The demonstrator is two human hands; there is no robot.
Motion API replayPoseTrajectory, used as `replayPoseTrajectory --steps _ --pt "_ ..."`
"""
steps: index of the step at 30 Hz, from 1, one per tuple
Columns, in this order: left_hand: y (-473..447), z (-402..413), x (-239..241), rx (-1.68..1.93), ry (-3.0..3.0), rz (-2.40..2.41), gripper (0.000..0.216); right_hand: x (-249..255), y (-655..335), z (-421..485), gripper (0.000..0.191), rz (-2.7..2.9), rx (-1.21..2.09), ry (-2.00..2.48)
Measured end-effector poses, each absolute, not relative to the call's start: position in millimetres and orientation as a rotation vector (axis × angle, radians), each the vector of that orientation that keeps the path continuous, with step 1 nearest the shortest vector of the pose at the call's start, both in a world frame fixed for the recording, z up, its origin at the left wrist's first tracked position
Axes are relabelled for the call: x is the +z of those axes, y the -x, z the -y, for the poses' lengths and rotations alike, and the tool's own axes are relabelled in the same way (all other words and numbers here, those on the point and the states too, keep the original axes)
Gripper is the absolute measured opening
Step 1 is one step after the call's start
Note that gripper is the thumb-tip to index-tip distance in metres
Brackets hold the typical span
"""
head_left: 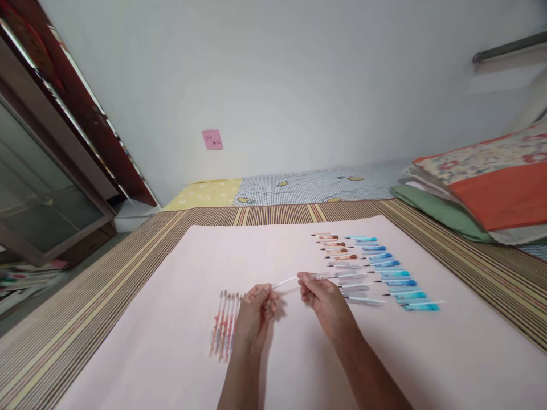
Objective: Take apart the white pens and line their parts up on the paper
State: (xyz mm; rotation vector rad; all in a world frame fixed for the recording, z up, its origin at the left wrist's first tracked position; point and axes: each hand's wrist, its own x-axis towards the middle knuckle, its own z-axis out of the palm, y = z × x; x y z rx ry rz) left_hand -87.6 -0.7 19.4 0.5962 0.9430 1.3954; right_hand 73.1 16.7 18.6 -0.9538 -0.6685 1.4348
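A thin white pen refill point(285, 281) spans the gap between my two hands above the pink sheet. My left hand point(255, 313) is closed, pinching the refill's left end between thumb and fingers. The closed fingertips of my right hand point(322, 296) meet its other end. A translucent pen piece point(320, 276) shows just behind my right index finger; whether that hand holds it too, I cannot tell. Beside my left wrist lie several pink-patterned pens point(223, 327) in a bunch. Right of my right hand, several grey translucent pen parts point(352, 277) lie in a column with refills.
Brown pen parts point(335, 244) lie farther back, and blue pen parts point(395, 274) form a column at the right. The pink sheet point(162, 319) rests on a striped mat point(106, 273). Folded bedding point(491, 188) is stacked at right. A pink note point(212, 139) hangs on the wall.
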Motion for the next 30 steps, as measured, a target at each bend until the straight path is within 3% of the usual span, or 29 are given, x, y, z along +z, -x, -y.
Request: replayPoseTrajectory --steps 21,30 --pt "79.5 -0.5 20.1 1.417 -0.642 -0.921 0.046 17.5 -64.3 -12.1 0.035 0.504 1.491 0.857" --pt "84.8 0.2 18.8 1.526 -0.513 -0.804 0.031 18.2 -78.1 -18.6 0.03 0.339 1.404 0.828"
